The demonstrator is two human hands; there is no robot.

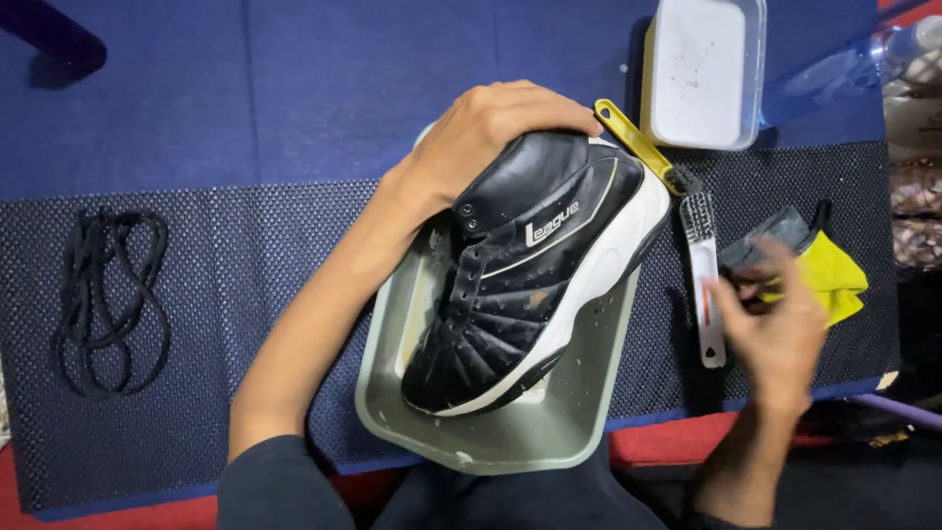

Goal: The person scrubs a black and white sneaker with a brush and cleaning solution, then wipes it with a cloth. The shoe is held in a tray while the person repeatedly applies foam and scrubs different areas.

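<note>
Dark mesh matting covers the surface (245,294). On it, a black high-top sneaker (535,280) lies in a grey-green tray (510,437), long axis diagonal, left hand (491,132) clamped over its collar. Right hand (775,324), loosely curled and blurred, hovers just right of a white-handled brush (702,280).

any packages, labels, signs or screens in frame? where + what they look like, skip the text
No packages, signs or screens.
Logo mark: white lettering on the side of the black-and-white high-top shoe, which the left hand holds over the grey-green tray.
Handle marking: thin reddish strip on the white brush, lying right of the tray beside the right hand; too small to tell more.
</note>
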